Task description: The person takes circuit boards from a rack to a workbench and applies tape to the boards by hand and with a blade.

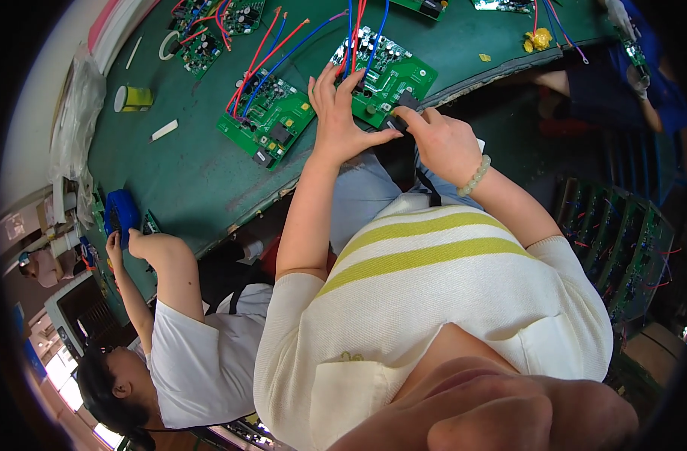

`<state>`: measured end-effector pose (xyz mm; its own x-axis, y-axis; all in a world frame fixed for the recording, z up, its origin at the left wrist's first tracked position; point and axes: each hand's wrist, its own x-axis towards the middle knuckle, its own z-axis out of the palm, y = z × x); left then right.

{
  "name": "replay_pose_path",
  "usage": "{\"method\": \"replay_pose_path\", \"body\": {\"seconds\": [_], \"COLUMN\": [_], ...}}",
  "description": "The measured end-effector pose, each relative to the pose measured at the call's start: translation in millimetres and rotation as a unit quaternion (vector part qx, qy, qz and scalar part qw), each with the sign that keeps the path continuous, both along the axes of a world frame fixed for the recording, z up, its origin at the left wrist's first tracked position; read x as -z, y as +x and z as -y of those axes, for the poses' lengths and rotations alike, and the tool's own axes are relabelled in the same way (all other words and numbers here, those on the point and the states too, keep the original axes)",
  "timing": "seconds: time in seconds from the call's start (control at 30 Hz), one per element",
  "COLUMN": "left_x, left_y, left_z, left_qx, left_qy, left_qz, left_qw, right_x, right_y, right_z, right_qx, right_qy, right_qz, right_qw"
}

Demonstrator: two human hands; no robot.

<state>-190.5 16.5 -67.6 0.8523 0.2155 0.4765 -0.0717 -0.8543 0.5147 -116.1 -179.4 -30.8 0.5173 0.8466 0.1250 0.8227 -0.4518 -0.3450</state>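
A green circuit board (415,73) lies at the table's near edge, with red and blue wires rising from its far side. My left hand (333,113) rests over its left part, fingers spread near the wires. The left thumb stretches right to a black block-shaped part (394,124) on the board's near edge. My right hand (445,143) is at the near right edge, fingers curled, index fingertip by the black parts. A small white bit shows behind that hand; what its fingers hold is hidden. A second wired green board (287,113) lies just left.
More wired boards (200,52) lie far left, near a tape ring (166,46), a yellow-green can (134,98) and a white stick (164,130). A yellow lump (539,40) sits far right. A co-worker (200,361) handles a blue object (121,214) at left. Racked boards (621,233) stand at right.
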Motion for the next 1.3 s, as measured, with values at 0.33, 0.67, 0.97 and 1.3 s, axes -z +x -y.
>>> {"method": "replay_pose_path", "body": {"seconds": [0.33, 0.67, 0.97, 1.3], "left_x": [2.3, 1.9, 5.7, -7.5], "left_y": [0.9, 3.4, 0.0, -25.0], "left_z": [-1.4, 1.4, 5.0, 25.7], "left_qx": [0.0, -0.006, -0.061, -0.026], "left_qy": [-0.022, -0.024, -0.028, 0.099], "left_qz": [0.011, 0.012, -0.019, -0.055], "left_qw": [1.0, 1.0, 0.998, 0.993], "right_x": [15.7, 4.2, 44.4, 30.4], "right_y": [-5.1, 13.4, 103.2, 108.4], "right_z": [2.6, 10.4, 66.0, 73.4], "right_qx": [0.0, 0.098, 0.272, 0.237], "right_qy": [0.039, 0.215, 0.157, 0.073], "right_qz": [0.036, -0.069, 0.093, -0.104], "right_qw": [0.999, 0.969, 0.945, 0.963]}}
